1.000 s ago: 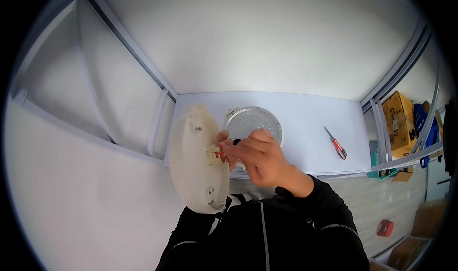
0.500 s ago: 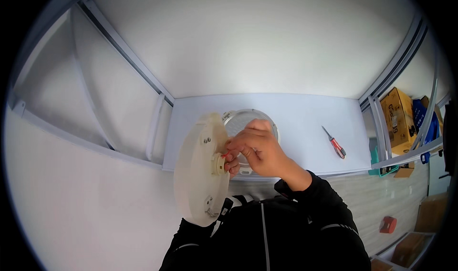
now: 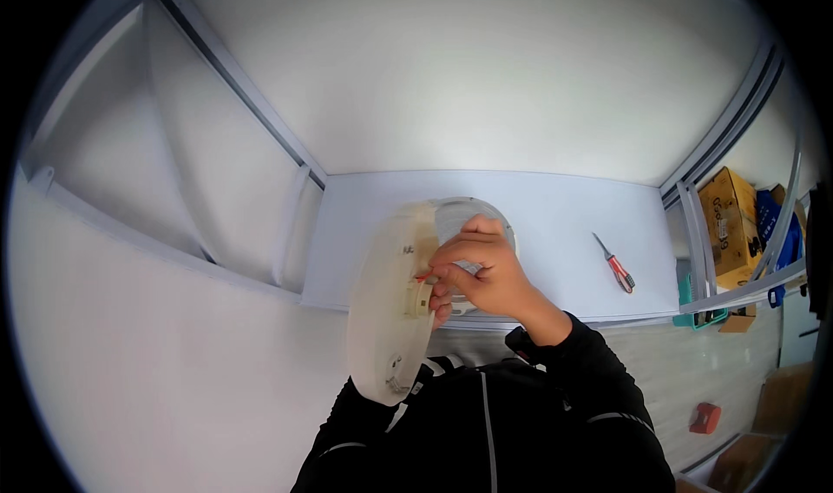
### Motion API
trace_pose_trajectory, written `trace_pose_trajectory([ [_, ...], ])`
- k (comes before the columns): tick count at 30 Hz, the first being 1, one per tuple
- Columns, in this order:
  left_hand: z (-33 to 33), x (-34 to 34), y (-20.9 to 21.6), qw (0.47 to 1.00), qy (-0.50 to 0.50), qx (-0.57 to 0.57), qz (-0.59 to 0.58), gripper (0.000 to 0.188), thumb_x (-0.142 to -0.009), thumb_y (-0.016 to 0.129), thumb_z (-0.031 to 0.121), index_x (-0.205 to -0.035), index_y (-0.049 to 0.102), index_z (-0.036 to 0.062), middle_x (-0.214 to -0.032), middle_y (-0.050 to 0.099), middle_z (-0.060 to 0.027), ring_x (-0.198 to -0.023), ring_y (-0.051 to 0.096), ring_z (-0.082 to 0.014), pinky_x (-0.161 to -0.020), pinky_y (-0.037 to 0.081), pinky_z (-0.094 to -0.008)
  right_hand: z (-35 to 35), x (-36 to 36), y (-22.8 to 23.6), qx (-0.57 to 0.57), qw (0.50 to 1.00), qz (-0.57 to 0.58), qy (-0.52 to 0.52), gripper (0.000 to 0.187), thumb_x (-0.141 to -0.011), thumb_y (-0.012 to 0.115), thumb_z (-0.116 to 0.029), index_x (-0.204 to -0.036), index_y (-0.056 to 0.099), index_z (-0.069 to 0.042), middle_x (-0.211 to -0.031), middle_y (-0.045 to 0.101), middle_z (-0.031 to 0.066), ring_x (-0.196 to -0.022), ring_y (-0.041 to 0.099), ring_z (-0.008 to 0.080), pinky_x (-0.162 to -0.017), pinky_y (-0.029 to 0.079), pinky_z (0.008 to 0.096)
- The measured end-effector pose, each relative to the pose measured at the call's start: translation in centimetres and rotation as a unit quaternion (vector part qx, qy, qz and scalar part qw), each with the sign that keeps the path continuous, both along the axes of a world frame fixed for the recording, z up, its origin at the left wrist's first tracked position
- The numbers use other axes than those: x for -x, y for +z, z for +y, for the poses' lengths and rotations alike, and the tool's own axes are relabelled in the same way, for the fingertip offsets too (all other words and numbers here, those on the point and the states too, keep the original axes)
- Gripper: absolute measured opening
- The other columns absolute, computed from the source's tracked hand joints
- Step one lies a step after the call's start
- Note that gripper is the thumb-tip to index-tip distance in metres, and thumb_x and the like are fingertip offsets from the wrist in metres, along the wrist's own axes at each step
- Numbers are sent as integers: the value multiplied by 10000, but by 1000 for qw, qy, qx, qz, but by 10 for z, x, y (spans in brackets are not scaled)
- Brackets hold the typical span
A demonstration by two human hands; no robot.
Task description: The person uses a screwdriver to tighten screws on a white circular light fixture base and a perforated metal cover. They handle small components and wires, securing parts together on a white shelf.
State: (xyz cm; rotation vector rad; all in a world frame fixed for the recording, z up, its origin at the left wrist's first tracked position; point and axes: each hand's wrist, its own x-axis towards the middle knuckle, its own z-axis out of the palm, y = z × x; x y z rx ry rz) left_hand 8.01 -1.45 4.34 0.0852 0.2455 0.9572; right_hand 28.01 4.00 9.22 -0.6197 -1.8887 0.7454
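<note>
A round cream-white lamp base (image 3: 373, 311) is held up on edge, tilted, over the table's front edge. On its inner side sits a small cream lamp socket (image 3: 422, 300). My left hand (image 3: 442, 309) is mostly hidden behind the base; its closed fingers show beside the socket. Close above them, my right hand (image 3: 486, 272) pinches a thin red wire (image 3: 424, 276) at the socket. Behind my hands, a round clear lamp cover (image 3: 468, 207) lies on the table, partly covered. A screwdriver (image 3: 619, 272) with a red and black handle lies to the right.
The white table (image 3: 564, 224) backs onto a pale wall between metal frame posts (image 3: 252, 85). Beyond its right end are a yellow-brown carton (image 3: 729, 220), blue packaging (image 3: 781, 233) and a teal basket (image 3: 698, 319). A red object (image 3: 705, 418) rests on the floor.
The lamp base and both hands have shifted right in the picture, and the base is turned more edge-on. My right hand still pinches the red wire.
</note>
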Motion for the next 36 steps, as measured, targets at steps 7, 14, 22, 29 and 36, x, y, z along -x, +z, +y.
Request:
trace_pose_trajectory([
  [7, -3, 2, -14, 999, -6, -29, -23, 439, -1043, 639, 442, -1219, 666, 40, -1016, 627, -119, -826, 643, -211, -764, 496, -317, -2, -1, -4, 23, 999, -18, 35, 133, -856, 801, -7, -895, 770, -131, -917, 784, -27, -910, 568, 162, -960, 362, 351],
  [14, -6, 2, -6, 999, -25, -35, -25, 437, -1036, 655, 443, -1204, 657, 39, -1016, 638, -114, -820, 651, -209, -773, 509, -321, -6, 2, -4, 18, 999, -27, 13, 115, -870, 816, -43, -891, 767, -145, -928, 781, -41, -932, 562, 163, -980, 330, 351],
  [22, -6, 7, -2, 997, -62, -46, 26, 394, -1031, 679, 429, -1167, 650, 61, -982, 652, -102, -789, 658, -201, -741, 523, -325, -14, 6, -4, 24, 999, -28, -13, 108, -873, 828, -65, -909, 779, -155, -910, 778, -43, -928, 559, 156, -977, 319, 350],
  [29, -20, -2, -10, 992, 15, -103, 67, 367, -1028, 705, 362, -1245, 653, 71, -1015, 656, -73, -748, 634, -202, -713, 517, -330, -23, 10, -1, 52, 998, -14, -36, 146, -858, 839, -62, -967, 771, -131, -890, 759, -21, -886, 585, 187, -932, 385, 364],
  [36, -22, 4, -40, 946, 73, -245, 200, 546, -1044, 703, 324, -1485, 552, 40, -1379, 654, -82, -1206, 662, -194, -990, 581, -378, -30, 7, 3, -6, 999, 10, -43, 288, -826, 812, -78, -1096, 712, -71, -984, 736, 70, -915, 639, 291, -855, 502, 432],
])
